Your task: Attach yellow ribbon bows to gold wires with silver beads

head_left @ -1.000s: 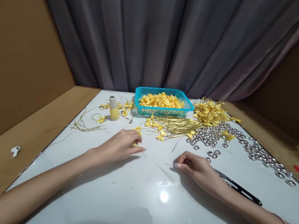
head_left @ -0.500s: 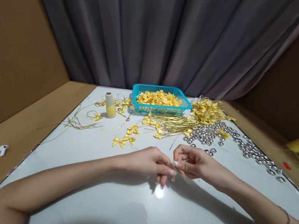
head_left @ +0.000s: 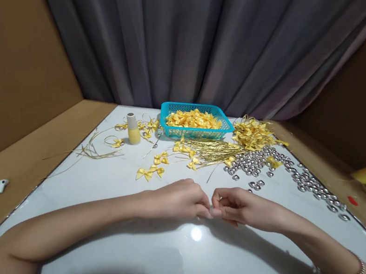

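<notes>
Over the front middle of the white tabletop (head_left: 148, 261), my left hand (head_left: 187, 202) is closed with its fingertips pinched together. My right hand (head_left: 239, 205) meets it from the right, thumb and forefinger also pinched. The two sets of fingertips touch, and whatever lies between them is too small or hidden to make out. Beyond the hands lie yellow ribbon bows (head_left: 149, 173) and a bundle of gold wire ties (head_left: 215, 149). Silver rings (head_left: 253, 162) are scattered to the right of my right hand.
A blue basket (head_left: 227, 125) of yellow bows stands at the back, with a heap of tied bows (head_left: 253, 133) beside it. A small yellow bottle (head_left: 133, 129) stands upright among loose wires (head_left: 91, 149). A white earbud (head_left: 1, 185) lies at the left. A grey curtain (head_left: 165, 36) hangs behind.
My fingers have curled in more tightly, and the fingertips of both hands have come together. My right hand has dropped slightly. The view has shifted a little.
</notes>
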The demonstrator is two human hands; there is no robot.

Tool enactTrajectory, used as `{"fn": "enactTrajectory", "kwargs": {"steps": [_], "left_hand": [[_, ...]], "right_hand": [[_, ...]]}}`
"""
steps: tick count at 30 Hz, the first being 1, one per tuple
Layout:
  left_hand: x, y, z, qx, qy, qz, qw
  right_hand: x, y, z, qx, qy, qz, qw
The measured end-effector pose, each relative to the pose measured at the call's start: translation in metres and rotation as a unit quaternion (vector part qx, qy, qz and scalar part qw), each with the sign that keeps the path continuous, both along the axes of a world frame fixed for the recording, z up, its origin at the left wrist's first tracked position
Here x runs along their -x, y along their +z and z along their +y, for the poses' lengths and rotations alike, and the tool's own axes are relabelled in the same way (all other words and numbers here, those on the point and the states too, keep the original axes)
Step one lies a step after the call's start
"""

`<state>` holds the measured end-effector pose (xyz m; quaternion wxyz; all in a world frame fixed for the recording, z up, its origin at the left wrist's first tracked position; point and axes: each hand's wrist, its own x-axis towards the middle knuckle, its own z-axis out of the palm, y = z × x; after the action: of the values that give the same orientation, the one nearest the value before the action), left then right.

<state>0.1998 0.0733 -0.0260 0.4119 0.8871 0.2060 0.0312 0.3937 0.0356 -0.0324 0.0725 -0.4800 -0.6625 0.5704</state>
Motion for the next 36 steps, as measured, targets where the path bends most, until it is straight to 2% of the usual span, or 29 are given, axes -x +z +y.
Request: {"fn": "enactTrajectory", "kwargs": {"steps": [6,8,13,17,19,21,23,26,30,36], "left_hand": [[0.001,0.001,-0.003,-0.032,0.023,0.015,0.999],[0.002,-0.001,-0.002,-0.016,0.037,0.005,0.999],[0.012,0.000,0.013,0.051,0.023,-0.051,0.997],[0.043,0.007,0.038,-0.003,0.085,-0.003,0.996],[0.064,0.009,0.051,-0.082,0.136,0.035,0.987],[0.086,0.006,0.063,-0.136,0.184,0.085,0.970],[0.104,-0.001,0.071,-0.158,0.216,0.117,0.956],[0.119,-0.016,0.073,-0.167,0.238,0.132,0.948],[0.119,-0.030,0.067,-0.139,0.234,0.132,0.953],[0.115,-0.029,0.065,-0.095,0.233,0.162,0.954]], "right_hand": [[0.004,0.003,0.003,0.012,0.054,0.014,0.998],[0.005,0.000,0.005,0.011,0.046,0.029,0.998],[0.001,-0.006,0.006,0.007,-0.015,0.049,0.999],[-0.004,-0.003,0.004,-0.047,-0.043,0.005,0.998],[-0.007,-0.001,0.005,-0.108,-0.051,-0.048,0.992],[-0.009,0.001,0.006,-0.171,-0.070,-0.099,0.978],[-0.011,0.001,0.007,-0.213,-0.088,-0.126,0.965],[-0.010,0.000,0.009,-0.232,-0.099,-0.140,0.957],[-0.007,-0.001,0.010,-0.251,-0.111,-0.136,0.952],[-0.003,-0.004,0.010,-0.273,-0.148,-0.124,0.942]]}}
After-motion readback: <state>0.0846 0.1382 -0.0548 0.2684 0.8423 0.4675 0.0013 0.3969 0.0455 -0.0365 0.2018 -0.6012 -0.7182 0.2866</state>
